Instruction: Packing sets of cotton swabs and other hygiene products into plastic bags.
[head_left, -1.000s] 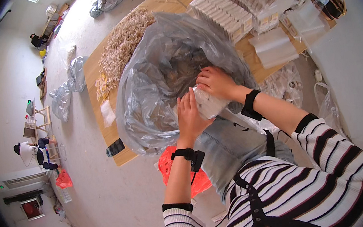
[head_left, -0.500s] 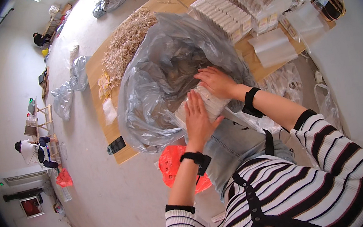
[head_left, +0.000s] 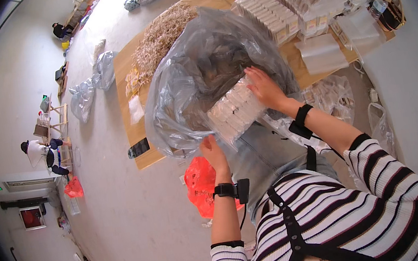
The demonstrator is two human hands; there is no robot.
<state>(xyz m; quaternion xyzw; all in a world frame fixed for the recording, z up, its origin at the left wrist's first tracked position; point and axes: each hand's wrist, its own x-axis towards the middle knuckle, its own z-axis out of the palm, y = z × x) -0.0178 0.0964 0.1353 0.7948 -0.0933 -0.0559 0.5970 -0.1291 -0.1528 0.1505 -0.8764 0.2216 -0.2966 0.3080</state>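
A clear plastic pack of white bundled pieces [head_left: 235, 110] lies tilted over my lap, at the near side of the mouth of a big grey plastic bag [head_left: 175, 93]. My right hand [head_left: 268, 91] grips its right end, fingers laid along the edge and thumb out of sight. My left hand [head_left: 214, 153] is off the pack, just below its left corner and by the bag's near rim. Its fingers are curled in; whatever they pinch is too small to make out. Loose clear film hangs from the pack's near edge.
On the wooden table [head_left: 134, 134] are a heap of thin pale pieces [head_left: 163, 37], rows of wrapped white packs [head_left: 268, 16], clear flat sleeves [head_left: 320, 54] and a dark phone-like slab [head_left: 138, 148]. A red plastic bag [head_left: 200, 186] hangs below my left arm. Another person [head_left: 47, 155] sits far left.
My left hand has come off the top of the pack and moved down to the left. My right hand has shifted to the pack's right end, and the pack now shows more of its face.
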